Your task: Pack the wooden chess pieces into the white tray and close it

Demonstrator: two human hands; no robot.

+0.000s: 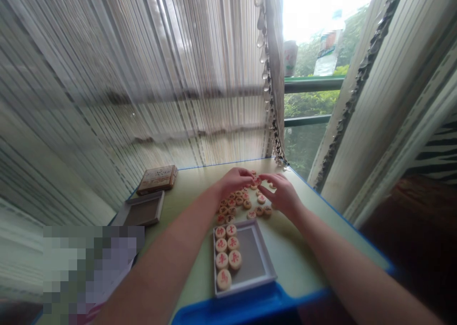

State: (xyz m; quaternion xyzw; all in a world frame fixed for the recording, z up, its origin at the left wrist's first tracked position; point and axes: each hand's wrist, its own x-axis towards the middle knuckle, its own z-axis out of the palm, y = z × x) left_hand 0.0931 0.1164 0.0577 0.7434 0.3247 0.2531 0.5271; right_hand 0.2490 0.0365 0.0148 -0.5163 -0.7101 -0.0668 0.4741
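Over the far part of the table, my left hand (234, 180) reaches in with its fingers pinched at a red-marked Chinese chess piece (257, 180). Facing it from the right, my right hand (283, 191) has thumb and index finger apart, the fingertips close to the same piece. Whether they touch it is hard to tell. Below the hands lie loose round wooden pieces (239, 200), some marked red and some dark, face up. Closer to me, a shallow grey box (262, 249) holds several red-marked pieces (222, 260) in two columns along its left side.
At the table's far left are a brown patterned box (157, 179) and another shallow grey tray (144, 209). Striped curtains (200, 77) hang along the back. A bottle (326, 54) and a can (290, 57) stand by the window. The table (193, 206) has a blue edge.
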